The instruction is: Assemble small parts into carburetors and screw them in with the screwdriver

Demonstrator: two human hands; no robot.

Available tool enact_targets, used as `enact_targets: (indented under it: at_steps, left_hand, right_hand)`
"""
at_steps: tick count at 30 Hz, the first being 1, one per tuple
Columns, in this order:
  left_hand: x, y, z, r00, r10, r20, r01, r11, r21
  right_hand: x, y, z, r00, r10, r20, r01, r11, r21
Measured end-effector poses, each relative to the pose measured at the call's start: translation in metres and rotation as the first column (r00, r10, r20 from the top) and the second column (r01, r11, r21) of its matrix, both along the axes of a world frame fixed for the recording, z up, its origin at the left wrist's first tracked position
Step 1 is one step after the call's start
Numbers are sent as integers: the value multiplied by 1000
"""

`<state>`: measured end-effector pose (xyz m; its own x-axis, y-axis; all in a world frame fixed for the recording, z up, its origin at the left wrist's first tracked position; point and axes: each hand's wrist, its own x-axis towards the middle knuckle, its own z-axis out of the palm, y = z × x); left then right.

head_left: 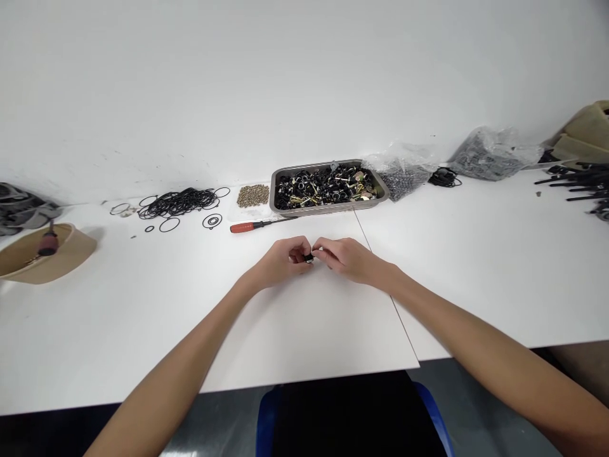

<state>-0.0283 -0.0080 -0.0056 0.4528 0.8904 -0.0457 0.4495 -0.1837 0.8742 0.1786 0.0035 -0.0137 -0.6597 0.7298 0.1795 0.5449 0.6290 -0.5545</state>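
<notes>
Both hands meet over the white table, just in front of the metal tray. Between the fingers of my left hand [284, 262] is a small black part [309, 258] with a light-coloured edge; its exact kind is too small to make out. My right hand [341, 257] is closed in a pinch at the right side of this part, and the fingertips hide whatever they grip there. Behind the hands, a red-handled screwdriver [243, 227] lies with its shaft against the front of the tray [328, 210], which is full of black fittings and brass-coloured screws.
Black rubber rings [183, 204] lie piled at the left, near small brass-coloured pieces [253, 195]. A tan container [71, 257] with a red-handled tool stands far left. Plastic bags of small dark parts [404, 178] and black rods [583, 181] are at the right. A seam crosses the tabletop.
</notes>
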Motion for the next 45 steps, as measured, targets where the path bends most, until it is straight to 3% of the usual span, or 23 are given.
enact_targets:
  at_steps: [26,39,45]
  left_hand:
    - [-3,1,-4,999,-19,-33,19,1000,4]
    - [2,0,3,993,15,119,-17,1000,13]
    - [1,0,-1,981,73,180,-79,997,24]
  right_hand:
    - [-1,-3,2,999,-3,35,3,1000,2]
    - [0,-1,0,999,-28,-38,27,999,-32]
    - [-1,-1,0,998,-50,-36,49,998,-24]
